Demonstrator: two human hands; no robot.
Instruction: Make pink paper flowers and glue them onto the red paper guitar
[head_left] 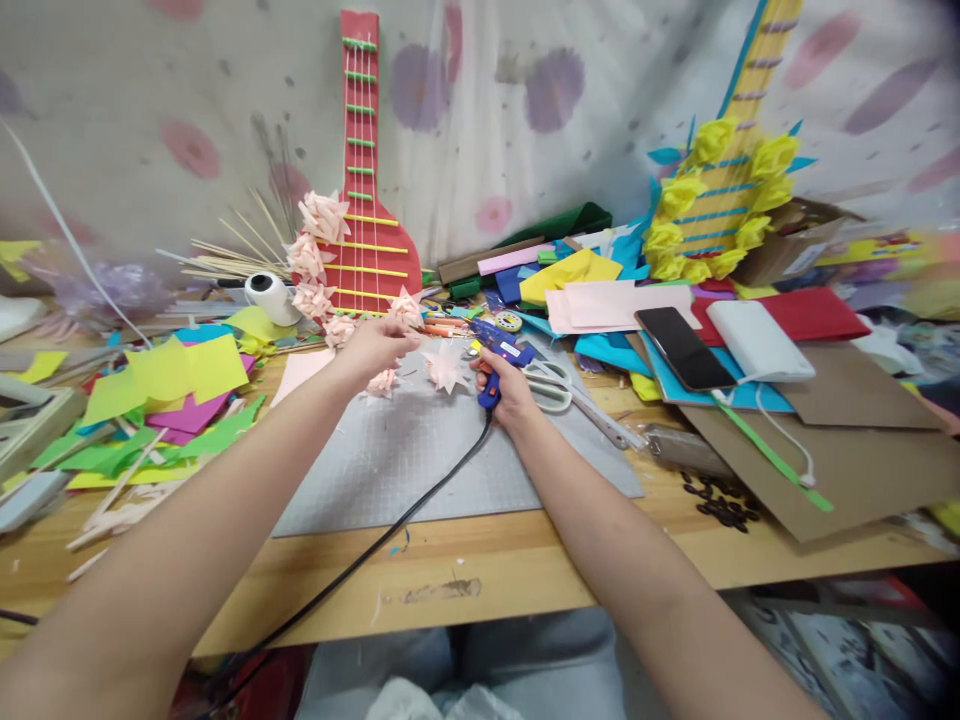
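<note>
Two hands (511, 388), glue gun (498, 334), illegible label (513, 350)

No word, brand or number can be read. The glue gun (517, 353) bears a small pale label (511, 349) on its side, its print too small to make out. Just behind the glue gun, a round yellow-and-white disc (508, 320) shows small marks, likewise illegible. Well to the right of the glue gun and farther back, a cardboard box (778, 240) carries a pale patch like a label, too blurred to read.
</note>
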